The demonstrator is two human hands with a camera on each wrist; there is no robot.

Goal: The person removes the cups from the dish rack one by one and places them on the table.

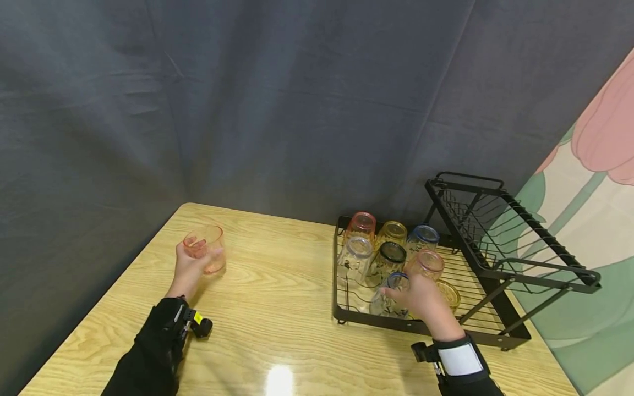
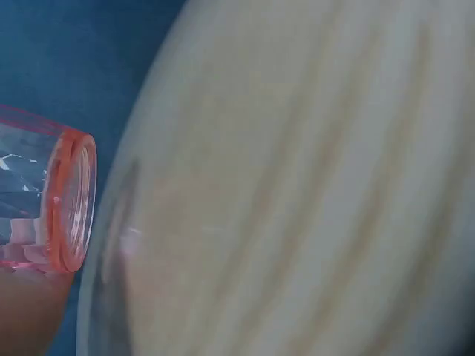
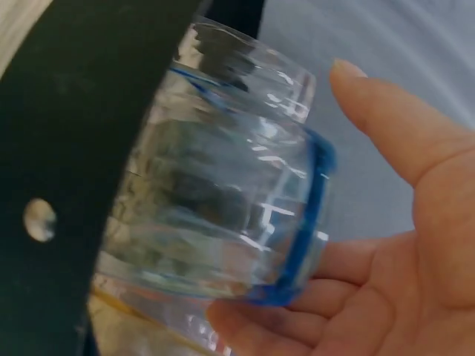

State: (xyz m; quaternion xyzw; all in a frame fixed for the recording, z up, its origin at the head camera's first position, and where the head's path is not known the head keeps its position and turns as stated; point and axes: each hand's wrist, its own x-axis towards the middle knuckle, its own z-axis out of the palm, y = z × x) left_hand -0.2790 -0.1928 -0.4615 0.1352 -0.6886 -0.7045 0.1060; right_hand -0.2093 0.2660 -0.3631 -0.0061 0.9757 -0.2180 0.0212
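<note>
On the left side of the table, my left hand (image 1: 187,272) grips a clear pink-orange drinking glass (image 1: 215,240), thumb on one side and fingers on the other. The left wrist view shows the glass's thick orange ring (image 2: 63,200). At the dish rack (image 1: 342,314), my right hand (image 1: 425,301) reaches over the front edge to an upturned glass with a blue base (image 1: 385,303). In the right wrist view the thumb stands apart from this blue-based glass (image 3: 223,200), while the fingers extend along its other side, close to its base.
Several upturned glasses stand close around it: a pink one (image 1: 430,260), a yellow one (image 1: 449,295), a black-based one (image 1: 392,254) and a clear one (image 1: 358,254). A raised black wire tier (image 1: 515,231) slants over the rack's right side. A dark curtain (image 1: 297,110) hangs behind the table.
</note>
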